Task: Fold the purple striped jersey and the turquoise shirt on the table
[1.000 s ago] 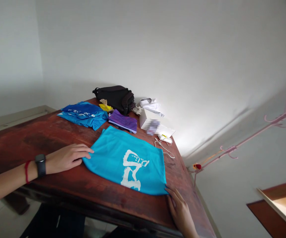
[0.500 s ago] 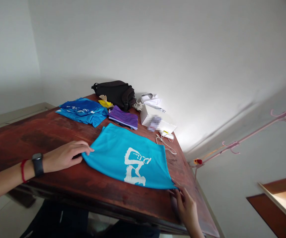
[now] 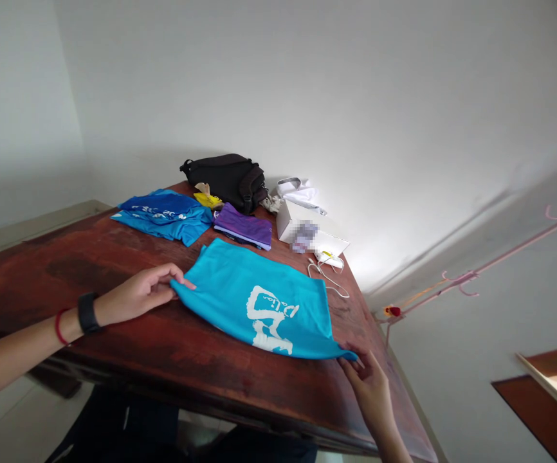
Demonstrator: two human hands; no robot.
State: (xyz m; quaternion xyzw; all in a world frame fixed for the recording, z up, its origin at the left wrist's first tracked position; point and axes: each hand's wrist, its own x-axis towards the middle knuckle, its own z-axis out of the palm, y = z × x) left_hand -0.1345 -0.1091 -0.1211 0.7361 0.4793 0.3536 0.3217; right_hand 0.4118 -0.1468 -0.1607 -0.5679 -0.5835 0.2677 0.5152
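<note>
A folded bright-blue T-shirt [image 3: 225,289] with white brush-style lettering lies on the dark red-brown table [image 3: 90,270]. My left hand [image 3: 138,294] pinches its near left corner between thumb and fingers. At the near right corner, my right hand [image 3: 368,379] grips the fabric with bent fingers. Both near corners are raised a little, and the near edge sags between them. The far part of the shirt rests flat on the wood.
Beyond it lie a crumpled blue shirt [image 3: 163,215], a purple folded cloth stack [image 3: 244,226], a yellow item [image 3: 208,200] and a black backpack [image 3: 225,180]. A white box [image 3: 288,218] and cable [image 3: 331,284] sit right. A pink rack [image 3: 500,260] stands beside the table.
Both hands have lifted the near corners of the T-shirt slightly and moved them a little away from me. My right hand's fingers have closed on its corner.
</note>
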